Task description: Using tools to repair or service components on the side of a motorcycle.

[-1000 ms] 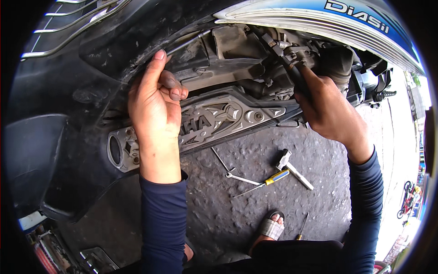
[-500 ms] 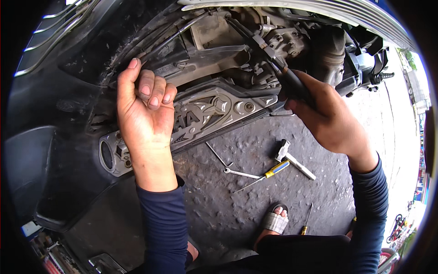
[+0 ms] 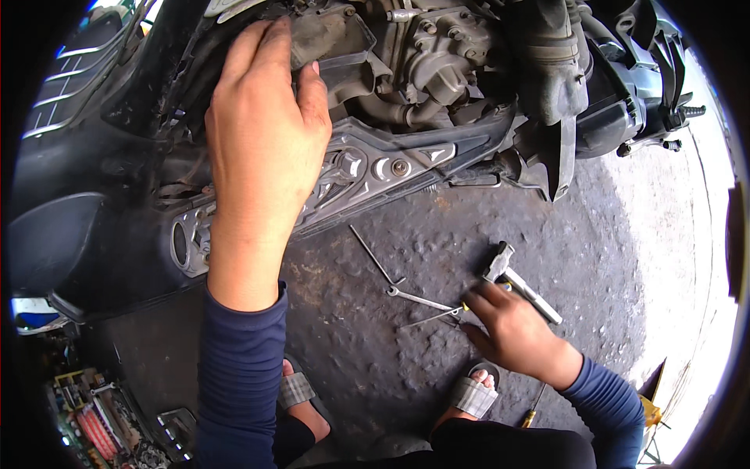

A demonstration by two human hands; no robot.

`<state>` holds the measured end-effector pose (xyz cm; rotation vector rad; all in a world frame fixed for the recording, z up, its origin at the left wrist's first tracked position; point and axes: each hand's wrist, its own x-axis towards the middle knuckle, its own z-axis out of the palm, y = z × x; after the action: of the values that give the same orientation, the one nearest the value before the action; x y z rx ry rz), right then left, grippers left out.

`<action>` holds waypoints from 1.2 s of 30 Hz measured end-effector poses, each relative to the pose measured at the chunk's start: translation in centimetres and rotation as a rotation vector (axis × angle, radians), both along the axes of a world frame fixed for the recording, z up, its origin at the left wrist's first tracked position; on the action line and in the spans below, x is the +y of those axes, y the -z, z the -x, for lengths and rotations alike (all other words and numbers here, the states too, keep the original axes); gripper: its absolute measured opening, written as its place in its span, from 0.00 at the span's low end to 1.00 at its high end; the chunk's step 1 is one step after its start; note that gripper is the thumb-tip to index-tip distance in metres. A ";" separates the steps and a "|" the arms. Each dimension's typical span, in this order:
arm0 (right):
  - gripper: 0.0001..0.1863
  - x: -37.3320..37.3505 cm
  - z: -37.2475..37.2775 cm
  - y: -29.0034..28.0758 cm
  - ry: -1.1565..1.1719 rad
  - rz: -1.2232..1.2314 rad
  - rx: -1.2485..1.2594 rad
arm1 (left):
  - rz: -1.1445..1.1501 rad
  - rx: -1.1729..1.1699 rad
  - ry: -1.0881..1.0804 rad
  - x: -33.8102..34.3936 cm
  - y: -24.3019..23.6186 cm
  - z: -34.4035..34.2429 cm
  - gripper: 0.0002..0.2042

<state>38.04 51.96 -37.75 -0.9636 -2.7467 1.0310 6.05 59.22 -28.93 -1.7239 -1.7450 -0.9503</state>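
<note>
Up at the exposed side of a motor scooter, my left hand point(image 3: 269, 133) is stretched out, its fingertips against the dark parts near the frame. What lies under its palm is hidden. Low over the ground, my right hand point(image 3: 512, 332) has its fingers closed around the yellow handle of a screwdriver point(image 3: 428, 319), which is mostly covered; its thin shaft points left. A metal spanner point(image 3: 422, 299) lies beside that shaft. Just beyond the right hand rests a hammer point(image 3: 533, 297) with a metal head and silver handle.
Above the ground runs the scooter's grey engine cover point(image 3: 439, 155), with the engine point(image 3: 449, 55) behind it. A thin metal rod point(image 3: 371, 254) lies near the spanner. Another screwdriver point(image 3: 533, 410) is close to my sandalled foot point(image 3: 475, 391). Assorted items point(image 3: 98, 426) stand at the lower left.
My right hand has come down from the engine to the screwdriver on the ground; the dark-handled tool it held is out of sight. My left hand has moved up and straightened its curled fingers.
</note>
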 end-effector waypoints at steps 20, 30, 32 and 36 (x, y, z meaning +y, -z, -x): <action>0.13 20.3 20.2 -12.6 -0.060 -1.035 0.245 | 0.069 -0.496 0.101 2.3 -1.5 -3.1 0.22; 0.18 18.5 21.5 -15.3 0.585 0.267 0.777 | -0.113 -0.894 0.416 0.3 0.7 -3.0 0.20; 0.19 17.7 21.6 -14.7 0.640 0.166 0.837 | -0.158 -0.783 0.331 -1.2 1.9 -2.7 0.19; 0.19 18.2 23.5 -14.4 0.714 -0.117 0.833 | -0.423 -1.593 0.330 -4.4 2.3 2.2 0.15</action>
<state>14.58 70.17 -23.37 -1.0463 -1.5916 0.8427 3.89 54.85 -31.22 -0.8160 -1.6440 -3.0721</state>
